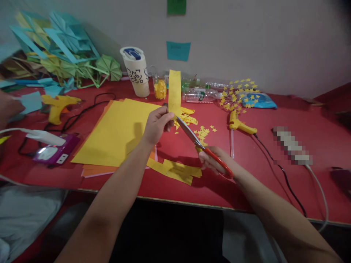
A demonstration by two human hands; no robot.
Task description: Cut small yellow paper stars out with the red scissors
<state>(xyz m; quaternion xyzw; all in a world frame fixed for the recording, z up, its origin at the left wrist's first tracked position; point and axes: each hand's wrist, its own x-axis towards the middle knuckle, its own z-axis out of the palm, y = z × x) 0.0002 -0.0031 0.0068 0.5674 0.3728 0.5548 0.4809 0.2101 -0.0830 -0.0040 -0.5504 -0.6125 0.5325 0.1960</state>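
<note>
Between the fingertips of my left hand (158, 125) a yellow paper strip (174, 89) is pinched, standing upright. My right hand (215, 159) grips the red handles of a pair of scissors (190, 133), whose blade tips reach the strip's lower end beside my left fingers. Under the blades lie several small yellow paper stars (203, 135) and yellow offcuts (188, 118). More yellow strips (181, 171) lie on the red table (219, 193) between my forearms. Left of my left hand is a stack of yellow sheets (120, 135) with orange ones beneath.
A white tumbler (139, 76), a jar of yellow pieces (159, 88) and plastic bottles (200, 95) stand or lie along the wall. Yellow glue guns (56, 107) (241, 125) rest on both sides. A purple power strip (59, 151) and another person's hand (9, 106) are at left.
</note>
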